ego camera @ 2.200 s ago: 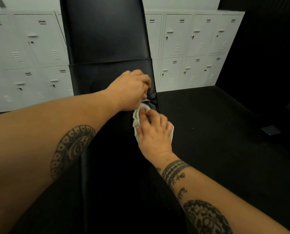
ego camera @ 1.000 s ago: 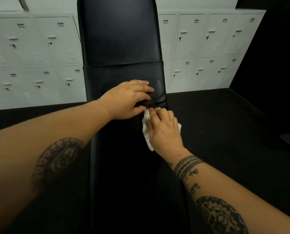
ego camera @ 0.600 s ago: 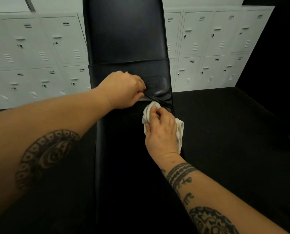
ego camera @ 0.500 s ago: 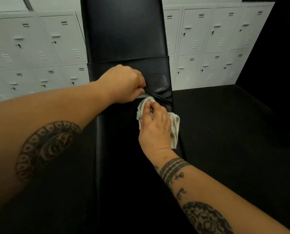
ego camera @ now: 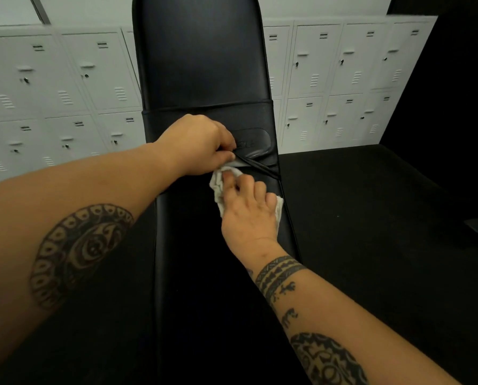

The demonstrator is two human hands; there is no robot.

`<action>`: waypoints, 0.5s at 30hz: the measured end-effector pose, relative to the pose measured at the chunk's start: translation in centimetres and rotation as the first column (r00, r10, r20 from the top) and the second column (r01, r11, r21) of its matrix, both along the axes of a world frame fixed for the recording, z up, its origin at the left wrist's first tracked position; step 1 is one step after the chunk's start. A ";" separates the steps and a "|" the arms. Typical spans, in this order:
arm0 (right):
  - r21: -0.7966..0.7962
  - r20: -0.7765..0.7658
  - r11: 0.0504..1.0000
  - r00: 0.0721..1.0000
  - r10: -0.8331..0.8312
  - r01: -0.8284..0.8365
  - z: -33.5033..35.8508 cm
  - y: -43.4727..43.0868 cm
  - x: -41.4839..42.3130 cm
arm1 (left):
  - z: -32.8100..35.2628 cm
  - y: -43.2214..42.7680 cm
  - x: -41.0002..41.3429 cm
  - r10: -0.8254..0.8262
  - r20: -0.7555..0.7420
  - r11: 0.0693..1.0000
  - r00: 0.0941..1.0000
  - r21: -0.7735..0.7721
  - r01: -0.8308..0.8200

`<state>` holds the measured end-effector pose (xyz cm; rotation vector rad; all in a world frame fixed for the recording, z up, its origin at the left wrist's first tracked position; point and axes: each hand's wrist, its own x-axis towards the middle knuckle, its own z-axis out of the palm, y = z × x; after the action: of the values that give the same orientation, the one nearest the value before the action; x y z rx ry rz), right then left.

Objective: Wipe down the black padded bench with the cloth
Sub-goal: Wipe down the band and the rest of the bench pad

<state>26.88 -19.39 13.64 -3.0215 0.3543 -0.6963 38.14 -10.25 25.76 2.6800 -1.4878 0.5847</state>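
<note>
A tattooed right hand (ego camera: 249,215) presses a bunched white cloth (ego camera: 217,182) onto the black bench (ego camera: 204,287) seat, fingers curled over it. Just beyond, the left hand (ego camera: 198,143) pinches what appears to be a thin black strap (ego camera: 260,168) at the foot of the backrest (ego camera: 201,56). White lockers (ego camera: 65,79) stand behind.

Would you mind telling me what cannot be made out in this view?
Head view:
- cloth: mostly hidden under the right hand.
- left hand: fingertips curled out of sight at the cover edge.
- embossed label: too blurred to read.
- bench: both ends cut off by frame edges.
</note>
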 end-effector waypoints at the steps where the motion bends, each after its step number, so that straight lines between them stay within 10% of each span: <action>1: 0.043 -0.010 0.999 1.000 -0.029 0.029 0.1 -0.4 -0.2 | 0.0 0.0 0.0 0.001 -0.007 1.000 1.000 -0.004 -0.001; 15: 0.135 -0.106 0.947 0.955 -0.278 0.291 -0.7 -2.9 -2.8 | -3.3 1.7 -1.4 0.031 -0.056 0.993 0.998 0.118 -0.025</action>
<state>24.03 -22.28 12.99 -2.8905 0.8208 -0.5242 36.71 -8.51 22.44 2.7830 -1.5181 0.4300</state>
